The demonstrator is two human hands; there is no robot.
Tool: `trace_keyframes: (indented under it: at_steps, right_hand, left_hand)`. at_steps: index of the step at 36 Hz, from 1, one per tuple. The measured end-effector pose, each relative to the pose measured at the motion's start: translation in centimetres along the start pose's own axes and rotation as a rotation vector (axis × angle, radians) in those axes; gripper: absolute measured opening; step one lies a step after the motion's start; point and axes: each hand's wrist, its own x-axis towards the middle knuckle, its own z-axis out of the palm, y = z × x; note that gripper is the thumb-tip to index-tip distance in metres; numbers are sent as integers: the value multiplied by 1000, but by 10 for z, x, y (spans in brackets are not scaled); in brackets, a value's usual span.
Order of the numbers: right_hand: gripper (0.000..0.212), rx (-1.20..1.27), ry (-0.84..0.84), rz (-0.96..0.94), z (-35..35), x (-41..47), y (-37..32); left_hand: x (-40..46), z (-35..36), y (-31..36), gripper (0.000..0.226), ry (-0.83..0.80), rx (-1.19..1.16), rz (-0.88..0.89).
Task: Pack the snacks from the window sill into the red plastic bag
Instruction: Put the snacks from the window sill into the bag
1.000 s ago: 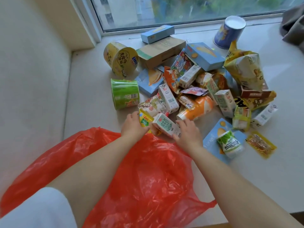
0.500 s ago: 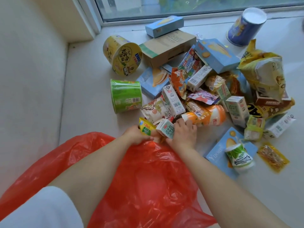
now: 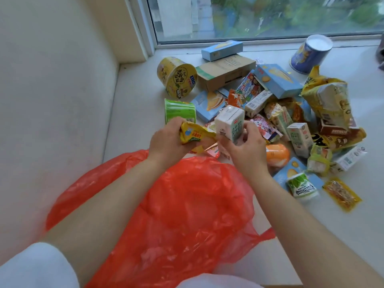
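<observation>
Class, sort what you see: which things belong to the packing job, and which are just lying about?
Job:
- red plastic bag
- milk carton in right hand
- yellow packet in left hand
- green noodle cup
- orange bottle

Lying about:
- grey cloth, right edge

Both bare forearms reach forward, close together. The left hand [image 3: 166, 140] is curled, gripping. The right hand [image 3: 247, 148] pinches with raised fingers.

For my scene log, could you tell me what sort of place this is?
Probably a home: a deep indoor window sill under a window overlooking greenery, strewn with household snacks such as a noodle cup.
</observation>
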Motion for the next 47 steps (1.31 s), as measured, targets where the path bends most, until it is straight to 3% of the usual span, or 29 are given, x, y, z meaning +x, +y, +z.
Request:
trace_keyframes:
  at_steps: [5,9,13,16,19,25,27,30,34,42,47]
  right_hand:
    - [46,66,-62,-54,6,-34,-17]
    - [39,62,-191,-71,27,-68,-4]
    - [39,-63,-285,-13,50,-100,22]
    - [42,-184,-386,102,65,-119,43]
    - [48,-342,-485,165,75,-131,62]
    - [53,-625,-614,53,88,-147,88]
    - [51,-691,-642,44,91,-148,92]
    - [52,-787,-670,30,94,-148,94]
    - [50,-821,-673,29,97,-149,99]
    - [56,-859,-676,35,94,-145,92]
    - [50,-733,-490,-126,79,-140,73]
  left_hand:
    - [-48,-17,-11,45,107,-68,-42]
    - [-90,-7,-37,46,118,72,-129]
    - [-136,13,-66,44,-35,193,-187]
    - [-163,31,-85,42,-183,319,-88]
    - [-180,43,-96,45,-182,384,-8]
    - [-203,64,-100,34,-296,469,100]
    - [-211,70,-99,42,-398,465,55]
    - [-222,73,-104,65,-614,491,-78]
    - [-227,74,-101,72,-711,489,-102]
    - [-219,66,-99,74,-779,509,-80]
    - [-200,55,-84,70,-748,480,-26]
